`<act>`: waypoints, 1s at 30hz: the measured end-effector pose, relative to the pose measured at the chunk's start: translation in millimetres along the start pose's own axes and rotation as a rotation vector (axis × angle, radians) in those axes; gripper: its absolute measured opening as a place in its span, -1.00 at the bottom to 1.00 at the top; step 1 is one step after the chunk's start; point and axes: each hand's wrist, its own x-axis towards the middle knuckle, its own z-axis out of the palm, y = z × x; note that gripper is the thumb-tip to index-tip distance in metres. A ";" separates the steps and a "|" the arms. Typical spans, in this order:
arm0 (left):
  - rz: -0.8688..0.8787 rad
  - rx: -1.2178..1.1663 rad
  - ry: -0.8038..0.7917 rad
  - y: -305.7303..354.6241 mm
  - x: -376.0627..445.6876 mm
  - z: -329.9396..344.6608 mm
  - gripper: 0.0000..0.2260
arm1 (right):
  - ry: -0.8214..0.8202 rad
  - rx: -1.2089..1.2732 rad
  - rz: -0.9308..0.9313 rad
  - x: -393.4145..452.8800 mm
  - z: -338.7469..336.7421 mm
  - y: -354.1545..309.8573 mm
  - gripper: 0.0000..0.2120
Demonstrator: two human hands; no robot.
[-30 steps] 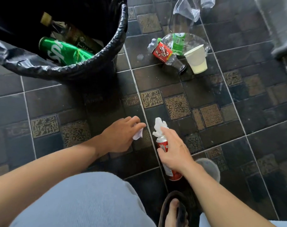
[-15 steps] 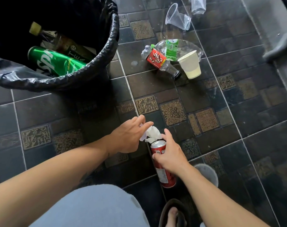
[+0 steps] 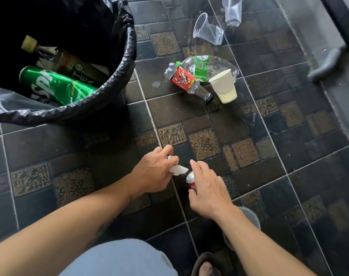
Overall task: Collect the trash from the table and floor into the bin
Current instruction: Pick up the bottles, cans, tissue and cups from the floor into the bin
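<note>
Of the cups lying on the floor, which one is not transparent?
The paper cup, cream and opaque, beside the crushed clear bottle. The two plastic cups farther away are see-through.

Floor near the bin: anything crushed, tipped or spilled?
Yes. A crushed clear plastic bottle lies on its side with a red carton against it, and a paper cup is tipped over. Two clear plastic cups lie farther back. No liquid spill is visible.
</note>
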 end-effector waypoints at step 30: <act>-0.885 -0.480 0.549 -96.3 -50.6 -289.8 -0.43 | 0.392 0.287 -0.486 90.8 -224.7 -229.7 -0.27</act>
